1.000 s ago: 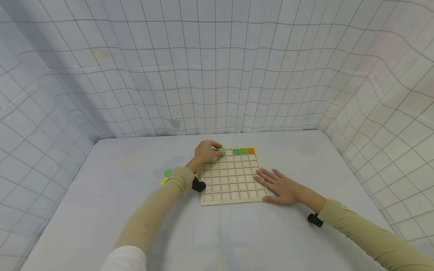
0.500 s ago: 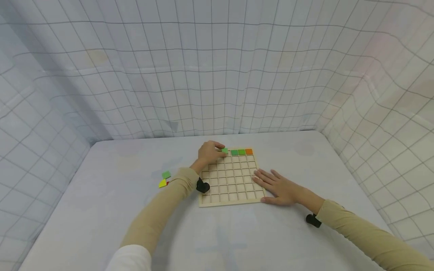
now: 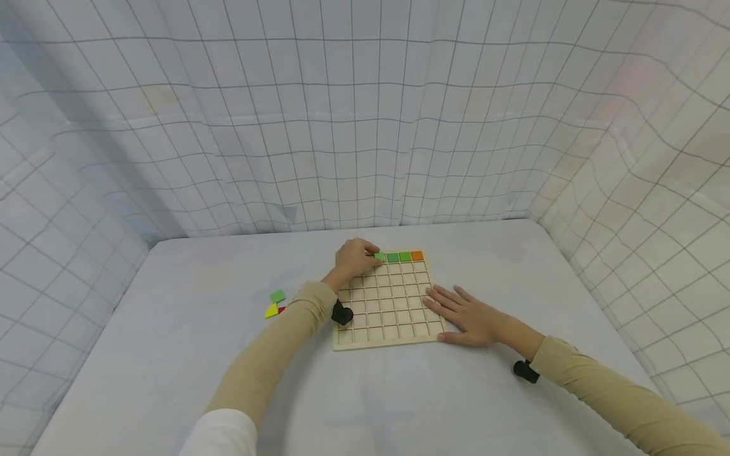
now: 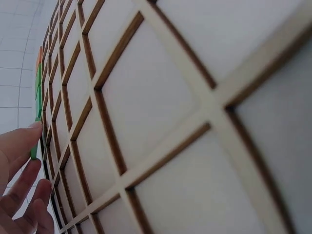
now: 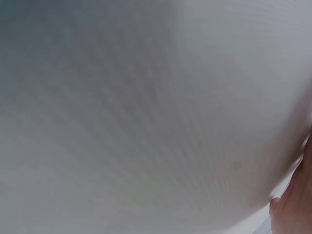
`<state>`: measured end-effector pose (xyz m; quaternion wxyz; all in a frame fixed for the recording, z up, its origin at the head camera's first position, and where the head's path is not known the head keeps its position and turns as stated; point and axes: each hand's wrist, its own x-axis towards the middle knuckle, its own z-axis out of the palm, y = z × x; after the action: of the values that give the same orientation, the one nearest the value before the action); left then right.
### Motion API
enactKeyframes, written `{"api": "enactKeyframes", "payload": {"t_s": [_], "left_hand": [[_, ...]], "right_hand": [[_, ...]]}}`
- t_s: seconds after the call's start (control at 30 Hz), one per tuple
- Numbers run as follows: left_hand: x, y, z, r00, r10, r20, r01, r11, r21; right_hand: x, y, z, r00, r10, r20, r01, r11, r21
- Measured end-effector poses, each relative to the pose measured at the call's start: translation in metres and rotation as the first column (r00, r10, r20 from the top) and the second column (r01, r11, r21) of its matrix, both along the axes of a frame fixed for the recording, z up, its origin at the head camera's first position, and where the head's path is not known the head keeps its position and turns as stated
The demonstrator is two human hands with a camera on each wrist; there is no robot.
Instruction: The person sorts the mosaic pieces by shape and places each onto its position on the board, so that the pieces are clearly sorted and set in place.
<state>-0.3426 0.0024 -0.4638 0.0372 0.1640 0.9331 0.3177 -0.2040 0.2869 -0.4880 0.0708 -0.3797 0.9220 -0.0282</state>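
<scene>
A light wooden grid board lies on the table, with a row of square tiles along its far edge. In that row, from the right, sit an orange tile, a bright green tile and a darker green tile. My left hand pinches a light green tile between thumb and fingers, at the slot left of the darker green one. The left wrist view shows the pinched tile edge-on at the board. My right hand lies flat with straight fingers on the board's right edge.
Left of the board, beside my left forearm, lie a green tile, a yellow piece and a red piece partly hidden by the sleeve. A grid-patterned curtain hangs behind the white table.
My left hand has moved slightly right with the light green tile, closing the gap to the darker green tile. The right hand stays on the board's edge. The head view has shifted a little.
</scene>
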Motion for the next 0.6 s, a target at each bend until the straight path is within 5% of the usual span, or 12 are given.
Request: {"api": "enactKeyframes", "payload": {"t_s": [0.6], "left_hand": [[-0.0015,0.0037,0.0003,1.000,0.002,0.015,-0.001,1.000,-0.031]], "right_hand": [[0.0014,-0.0017,0.0040,1.000,-0.013,0.020,0.012,1.000,0.023]]}}
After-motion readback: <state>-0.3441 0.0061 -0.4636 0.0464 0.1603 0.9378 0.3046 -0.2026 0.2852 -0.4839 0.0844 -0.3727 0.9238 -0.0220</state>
